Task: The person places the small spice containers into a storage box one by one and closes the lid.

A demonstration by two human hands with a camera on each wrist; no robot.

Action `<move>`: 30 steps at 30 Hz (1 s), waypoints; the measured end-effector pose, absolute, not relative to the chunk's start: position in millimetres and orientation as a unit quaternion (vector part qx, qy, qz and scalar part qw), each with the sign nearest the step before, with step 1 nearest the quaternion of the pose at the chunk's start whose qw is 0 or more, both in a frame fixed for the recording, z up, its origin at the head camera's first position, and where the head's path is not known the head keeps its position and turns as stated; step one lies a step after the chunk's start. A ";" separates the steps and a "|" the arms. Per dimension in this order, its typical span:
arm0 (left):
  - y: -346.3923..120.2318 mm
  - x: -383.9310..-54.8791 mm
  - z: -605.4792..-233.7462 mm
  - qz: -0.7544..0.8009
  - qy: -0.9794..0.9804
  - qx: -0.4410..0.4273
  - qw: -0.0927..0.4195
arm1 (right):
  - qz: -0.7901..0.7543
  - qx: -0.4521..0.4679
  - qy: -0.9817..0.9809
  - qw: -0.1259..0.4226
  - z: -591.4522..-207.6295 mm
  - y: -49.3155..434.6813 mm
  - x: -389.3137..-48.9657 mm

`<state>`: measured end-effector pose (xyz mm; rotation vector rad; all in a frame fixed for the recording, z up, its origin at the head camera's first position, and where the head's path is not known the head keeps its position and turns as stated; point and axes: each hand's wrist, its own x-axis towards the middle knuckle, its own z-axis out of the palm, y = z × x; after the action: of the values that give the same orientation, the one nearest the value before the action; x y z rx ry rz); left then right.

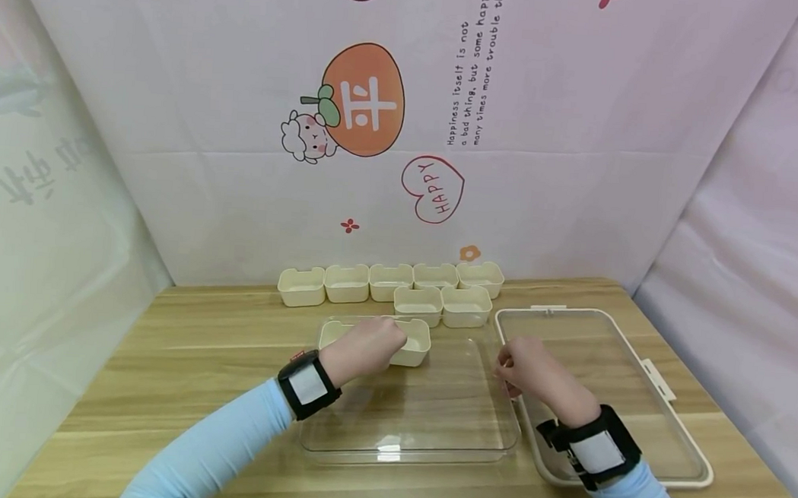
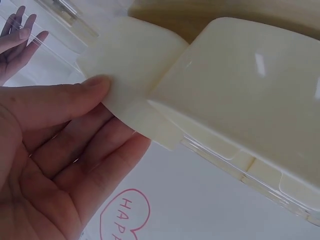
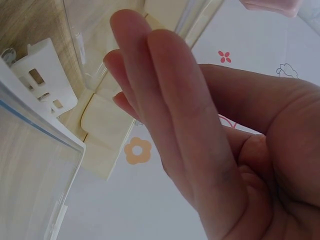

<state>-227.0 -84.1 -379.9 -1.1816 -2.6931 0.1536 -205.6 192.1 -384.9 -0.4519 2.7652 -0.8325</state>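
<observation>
My left hand [image 1: 368,348] pinches the wall of a small cream box [image 1: 418,348] over the far part of a clear plastic bin [image 1: 421,454]. In the left wrist view, the thumb and fingers grip that box [image 2: 135,60] by its edge. A second cream box [image 2: 250,90] stands right beside it, partly hidden by the hand in the head view. By the bin's right side is my right hand [image 1: 535,372]. Its fingers [image 3: 175,80] are fairly straight and hold nothing; whether they touch the bin's rim I cannot tell.
Several more cream boxes [image 1: 346,284] stand in a row along the back of the wooden table [image 1: 157,386], two of them [image 1: 466,308] in front of the row. A white-rimmed clear lid [image 1: 692,446] with side clips lies at the right. A printed cloth [image 1: 238,193] hangs behind.
</observation>
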 end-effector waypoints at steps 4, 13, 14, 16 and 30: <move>-83.6 -227.0 -379.7 0.055 -0.910 -0.399 0.100 | -0.284 -0.157 0.939 0.109 -385.4 192.7 -206.3; -83.1 -228.5 -380.7 0.056 -0.912 -0.395 0.097 | -0.270 -0.153 0.945 0.107 -384.8 192.3 -206.0; -83.1 -228.9 -381.2 0.055 -0.912 -0.395 0.097 | -0.268 -0.153 0.945 0.106 -384.5 192.1 -205.9; -83.1 -229.5 -381.6 0.051 -0.911 -0.396 0.098 | -0.266 -0.150 0.946 0.108 -384.1 192.0 -205.7; -79.7 -229.9 -381.0 0.063 -0.911 -0.396 0.095 | -0.258 -0.156 0.948 0.102 -384.7 192.6 -206.5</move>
<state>-229.9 -79.7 -381.0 -1.1753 -2.7006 0.1882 -206.5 192.6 -384.7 -0.4613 2.8002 -0.7605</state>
